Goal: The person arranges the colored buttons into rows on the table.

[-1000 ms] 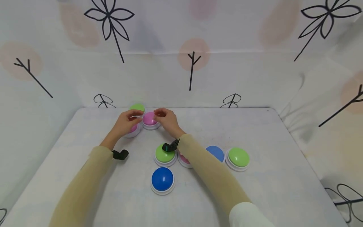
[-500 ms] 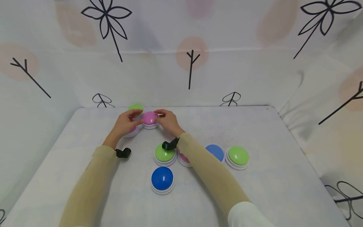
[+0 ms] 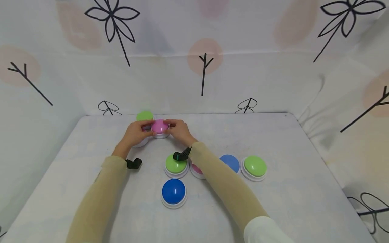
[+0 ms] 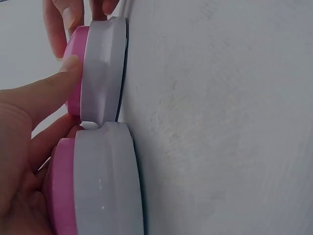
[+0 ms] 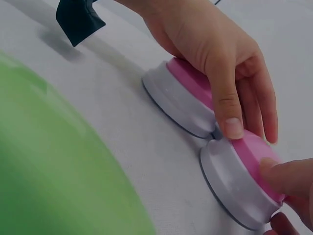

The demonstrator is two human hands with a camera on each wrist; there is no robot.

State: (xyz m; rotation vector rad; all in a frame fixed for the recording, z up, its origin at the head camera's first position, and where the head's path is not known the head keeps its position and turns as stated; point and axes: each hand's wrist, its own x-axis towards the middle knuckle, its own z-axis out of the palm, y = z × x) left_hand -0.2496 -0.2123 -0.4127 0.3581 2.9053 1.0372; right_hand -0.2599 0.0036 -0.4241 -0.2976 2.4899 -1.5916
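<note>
L hand (image 3: 135, 134) had shifted a bit R since 1 s ago: its thumb, then just off the pink button (image 3: 159, 126), was now on the dome's near L side. R thumb had also come a bit nearer along the R side.

Grip: both hands clamped on the pink button, L from the L, R hand (image 3: 180, 131) from the R, thumbs on the near side, fingertips toward the far side. Button sat btwn the two grips, base down on the table (image 3: 288, 195), dome up. L wrist view: 2nd pink (image 4: 93, 183) was under L palm, right beside it, bases meeting or nearly so. Far green (image 3: 144, 115) was just behind L fingers; whether it touched the pink, can't tell, partly hidden.

Nearer the person, well apart from the grip: mid green (image 3: 176, 166), dark blue (image 3: 173, 191), 3rd pink (image 3: 197, 169) mostly under R sleeve (image 3: 225, 182), light blue (image 3: 231, 162) & R green (image 3: 255, 166).
</note>
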